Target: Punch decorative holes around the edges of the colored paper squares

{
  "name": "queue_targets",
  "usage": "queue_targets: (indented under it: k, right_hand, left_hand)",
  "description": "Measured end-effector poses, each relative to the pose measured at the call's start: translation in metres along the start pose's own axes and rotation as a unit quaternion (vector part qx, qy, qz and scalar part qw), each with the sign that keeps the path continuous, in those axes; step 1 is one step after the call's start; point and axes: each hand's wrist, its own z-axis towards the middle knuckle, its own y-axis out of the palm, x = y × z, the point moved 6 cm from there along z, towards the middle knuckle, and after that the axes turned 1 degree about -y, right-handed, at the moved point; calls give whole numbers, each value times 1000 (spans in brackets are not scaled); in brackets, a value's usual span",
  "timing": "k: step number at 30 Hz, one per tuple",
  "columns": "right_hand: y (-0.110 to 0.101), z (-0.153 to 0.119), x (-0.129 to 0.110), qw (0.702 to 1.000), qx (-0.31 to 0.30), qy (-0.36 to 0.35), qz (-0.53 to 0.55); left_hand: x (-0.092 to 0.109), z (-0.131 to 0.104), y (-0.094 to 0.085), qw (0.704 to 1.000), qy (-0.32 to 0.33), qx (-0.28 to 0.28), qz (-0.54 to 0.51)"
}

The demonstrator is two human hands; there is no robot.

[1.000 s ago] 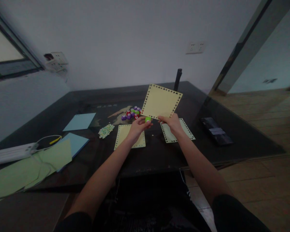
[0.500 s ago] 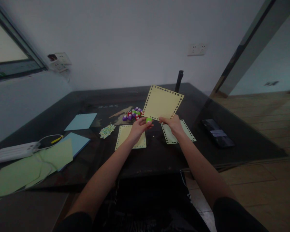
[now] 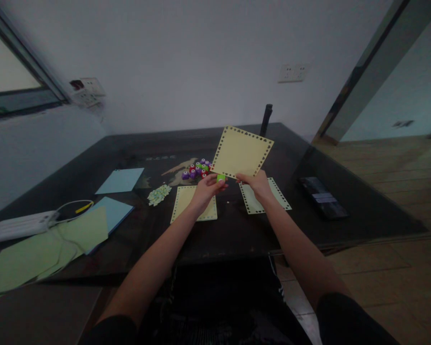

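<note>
My left hand (image 3: 205, 192) is closed on a small green craft punch (image 3: 221, 178) at the lower left corner of a raised sheet. That yellow sheet of paper (image 3: 241, 152), edged with small punched holes, is pinched at its near edge by my right hand (image 3: 256, 183). Whether the punch bites the paper is hard to tell. Below my left hand lies a yellow punched sheet (image 3: 182, 203), partly covered by the wrist. Under my right hand rests a pale green punched sheet (image 3: 253, 203). Behind the left hand sits a cluster of purple, red and green punches (image 3: 194, 171).
A heap of paper cutouts (image 3: 159, 195) lies left of the yellow sheet. Blue paper (image 3: 120, 181), green sheets (image 3: 75, 235) and a white power strip (image 3: 21, 226) with a cable are farther left. A dark phone-like object (image 3: 323, 197) lies right. A black upright object (image 3: 266, 119) stands behind.
</note>
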Motion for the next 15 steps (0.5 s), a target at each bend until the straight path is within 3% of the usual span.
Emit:
queue_targets:
  k: [15]
  right_hand:
    - [0, 1, 0, 1000, -9, 7, -19]
  left_hand:
    - [-1, 0, 0, 1000, 1, -4, 0]
